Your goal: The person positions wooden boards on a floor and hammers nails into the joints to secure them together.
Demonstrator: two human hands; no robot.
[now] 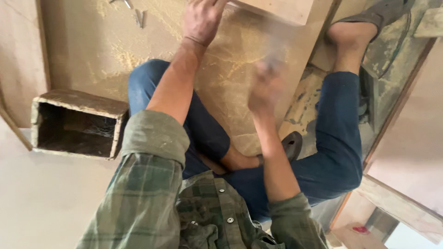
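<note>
At nine o'clock an open wooden box [78,123] sits on the plywood sheet [87,50], with loose screws [139,17] at eleven. The left hand [201,18] at twelve rests spread against a pale wood block [281,8], fingers cut off by the frame. The right hand [266,87], centre, is blurred; its grip cannot be told. Sawdust [124,57] dusts the sheet.

An open wooden box [78,122] lies on the floor [41,203], left of the plywood sheet [92,55]. Screws [138,16] and sawdust [124,57] lie on the sheet's far part, left of a wooden board [281,9].
</note>
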